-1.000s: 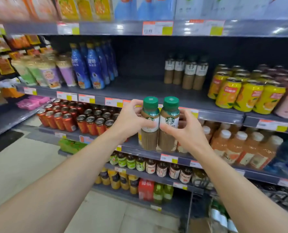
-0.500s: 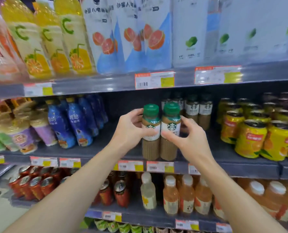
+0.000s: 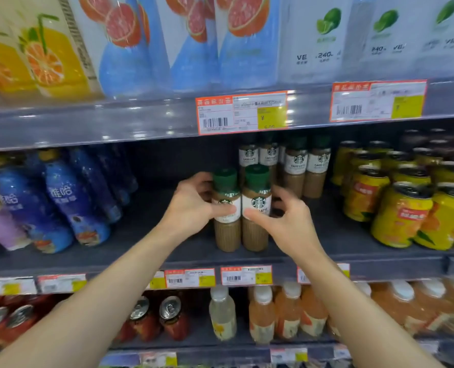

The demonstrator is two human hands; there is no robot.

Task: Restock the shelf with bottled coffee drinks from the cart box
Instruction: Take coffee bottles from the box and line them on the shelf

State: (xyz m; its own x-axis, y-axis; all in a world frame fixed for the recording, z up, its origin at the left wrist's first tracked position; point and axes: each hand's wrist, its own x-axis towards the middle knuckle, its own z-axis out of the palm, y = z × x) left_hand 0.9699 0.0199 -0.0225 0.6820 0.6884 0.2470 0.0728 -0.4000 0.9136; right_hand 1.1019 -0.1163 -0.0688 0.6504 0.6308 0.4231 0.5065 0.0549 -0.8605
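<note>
Two coffee bottles with green caps and white labels stand side by side on the dark middle shelf (image 3: 167,235), near its front. My left hand (image 3: 194,208) grips the left coffee bottle (image 3: 227,232), thumb across the label. My right hand (image 3: 289,224) holds the right coffee bottle (image 3: 255,232), with the thumb on the label and the curled fingers at its right side. Several more coffee bottles (image 3: 296,168) of the same kind stand in rows at the back of the shelf, just behind and to the right. The cart box is out of view.
Blue bottles (image 3: 69,203) lean at the left of the same shelf and yellow cans (image 3: 401,216) crowd the right. Drink cartons (image 3: 220,43) fill the shelf above. Red cans (image 3: 167,317) and pale juice bottles (image 3: 263,314) stand on the shelf below.
Both hands have carried the two bottles up from in front of the lower shelves and in over the middle shelf. The bottles' bases are now down on the board.
</note>
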